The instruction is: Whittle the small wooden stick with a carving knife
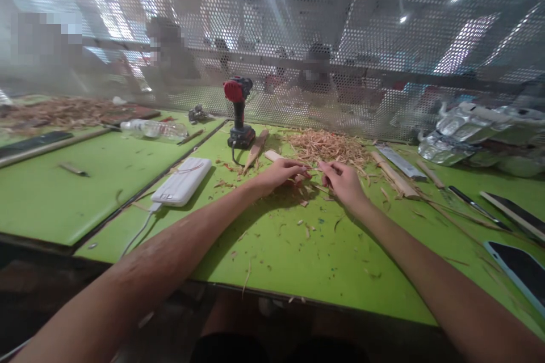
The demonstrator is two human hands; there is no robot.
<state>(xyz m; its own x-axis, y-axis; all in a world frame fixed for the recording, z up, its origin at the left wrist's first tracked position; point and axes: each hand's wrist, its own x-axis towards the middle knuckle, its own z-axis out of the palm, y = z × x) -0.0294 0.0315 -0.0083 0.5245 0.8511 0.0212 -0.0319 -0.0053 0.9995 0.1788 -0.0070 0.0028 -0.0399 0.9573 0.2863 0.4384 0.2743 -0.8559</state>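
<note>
Both of my hands meet above the middle of the green table (272,255). My left hand (284,173) has its fingers closed in a pinch, and my right hand (340,178) pinches just opposite. A thin pale sliver (314,169) spans the small gap between the fingertips; it is too small to tell what it is made of. Behind my fingers lies a heap of curled wood shavings (326,146). The tip of a pale flat wooden piece (273,155) shows just beyond my left hand, and loose chips are scattered below both hands.
A red and black cordless drill (238,110) stands upright beside a pointed wooden piece (257,149). To the left lie a white power bank (182,181) with cable and a plastic bottle (154,129). Rightward are a bamboo piece (395,174), a phone (522,275) and bagged bottles (481,133). Perforated metal closes the back.
</note>
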